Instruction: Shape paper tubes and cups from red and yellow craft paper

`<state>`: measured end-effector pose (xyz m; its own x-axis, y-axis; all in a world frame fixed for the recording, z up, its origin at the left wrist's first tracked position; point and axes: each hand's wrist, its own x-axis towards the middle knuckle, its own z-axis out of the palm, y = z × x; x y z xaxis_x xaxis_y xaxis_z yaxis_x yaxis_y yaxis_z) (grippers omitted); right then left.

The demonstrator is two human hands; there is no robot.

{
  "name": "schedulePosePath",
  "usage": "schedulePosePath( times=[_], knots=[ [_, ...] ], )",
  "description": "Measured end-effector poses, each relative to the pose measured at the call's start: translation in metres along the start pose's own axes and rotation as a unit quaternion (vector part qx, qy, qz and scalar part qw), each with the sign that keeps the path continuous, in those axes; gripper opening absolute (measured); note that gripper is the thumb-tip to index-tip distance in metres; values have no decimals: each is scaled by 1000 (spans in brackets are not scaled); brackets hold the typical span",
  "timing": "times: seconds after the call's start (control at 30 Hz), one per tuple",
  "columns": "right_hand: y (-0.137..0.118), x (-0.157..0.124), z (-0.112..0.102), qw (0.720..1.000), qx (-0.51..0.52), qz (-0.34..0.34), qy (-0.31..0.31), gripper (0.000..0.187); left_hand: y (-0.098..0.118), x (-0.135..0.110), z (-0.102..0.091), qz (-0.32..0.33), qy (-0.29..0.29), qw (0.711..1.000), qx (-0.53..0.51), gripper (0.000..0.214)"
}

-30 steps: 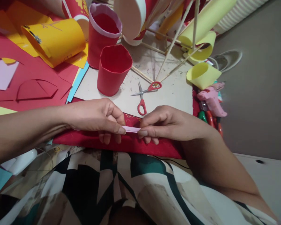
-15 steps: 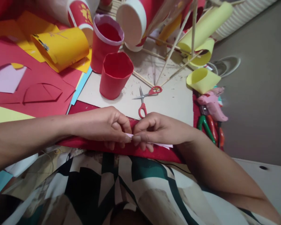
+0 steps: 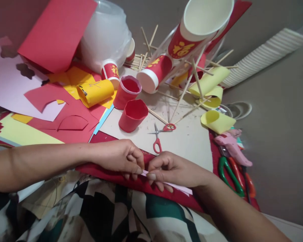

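Note:
A narrow strip of pale pink paper [image 3: 179, 188] is pinched between my two hands at the table's front edge. My left hand [image 3: 125, 159] grips one end with thumb and fingers. My right hand [image 3: 173, 169] pinches the strip close beside it, and the rest trails out under the palm to the right. Only a short bit shows between the thumbs. Just beyond my hands lie open scissors [image 3: 157, 134] with red handles. Farther left stand a plain red paper cup [image 3: 133, 115] and another red cup with a pink rim [image 3: 127, 90].
A frame of thin wooden sticks [image 3: 183, 97] rises behind the scissors. Fu-printed paper cups [image 3: 155, 72] lie in clear plastic. Rolled yellow paper [image 3: 217, 121], a pink glue gun [image 3: 233, 148] and green-handled pliers [image 3: 231, 176] sit at right. Red paper sheets [image 3: 78, 129] cover the left.
The view has tilted up, so more of the table's back shows and everything sits lower in the picture. My hands keep their pinch on the strip, with slightly more of it showing between them.

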<state>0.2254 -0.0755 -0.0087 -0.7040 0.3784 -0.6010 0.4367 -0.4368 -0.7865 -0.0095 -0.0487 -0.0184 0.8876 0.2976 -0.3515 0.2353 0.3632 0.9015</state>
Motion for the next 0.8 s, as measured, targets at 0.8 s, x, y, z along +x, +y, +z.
schedulePosePath(
  times=[0.8],
  knots=[
    [3, -8, -5, 998, 27, -46, -19, 45, 91, -34, -82, 258, 399, 614, 630, 20]
  ],
)
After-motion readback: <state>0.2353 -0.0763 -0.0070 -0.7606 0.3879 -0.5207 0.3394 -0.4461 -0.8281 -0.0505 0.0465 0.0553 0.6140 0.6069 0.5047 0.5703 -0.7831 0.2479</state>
